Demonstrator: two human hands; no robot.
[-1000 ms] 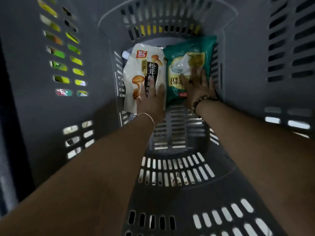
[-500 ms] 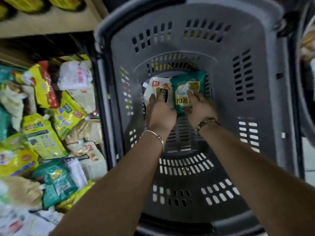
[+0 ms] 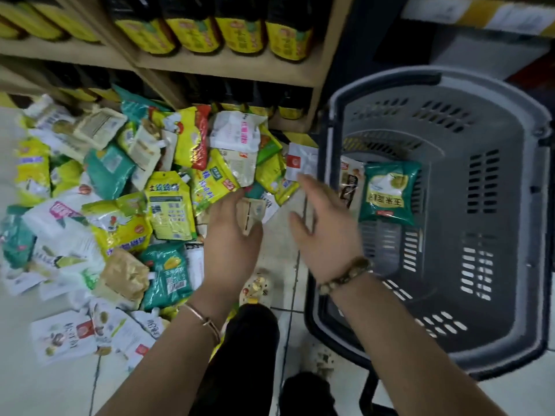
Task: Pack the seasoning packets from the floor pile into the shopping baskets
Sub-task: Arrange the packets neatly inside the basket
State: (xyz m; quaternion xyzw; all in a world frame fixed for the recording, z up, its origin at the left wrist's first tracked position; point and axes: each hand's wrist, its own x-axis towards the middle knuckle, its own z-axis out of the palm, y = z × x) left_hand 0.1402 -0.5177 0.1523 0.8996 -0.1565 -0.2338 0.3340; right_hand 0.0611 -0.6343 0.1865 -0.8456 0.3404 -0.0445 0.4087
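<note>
The seasoning packets point(image 3: 135, 205) lie in a loose heap on the floor from 8 to 11 o'clock, glossy plastic pouches in yellow, green, white and tan, overlapping and crumpled, their edge ragged where it meets a strip of bare pale floor tile point(image 3: 279, 256) at the centre. That strip is the only open ground between the heap and the shopping basket point(image 3: 510, 265) at 3 o'clock, a grey moulded plastic tub with rounded corners, slotted walls and a dark rim. At the tub's 10 o'clock end lie two packets side by side: a green pillow packet point(image 3: 389, 193) and, touching its left edge, a white packet point(image 3: 350, 184) half hidden by the basket wall; the remaining slotted bottom is bare. The left hand point(image 3: 231, 235), a thin metal bangle point(image 3: 201, 318) on its wrist, has its fingers loosely extended at the heap's edge by a tan flat packet point(image 3: 252, 211); whether it touches is unclear. The right hand point(image 3: 324, 232), blurred, wearing a beaded bracelet point(image 3: 345, 276), is spread and holds nothing above the bare strip, just beside the basket rim. At 12 o'clock a wooden shelf point(image 3: 210, 67) carries dark bottles point(image 3: 240, 31) with yellow labels.
</note>
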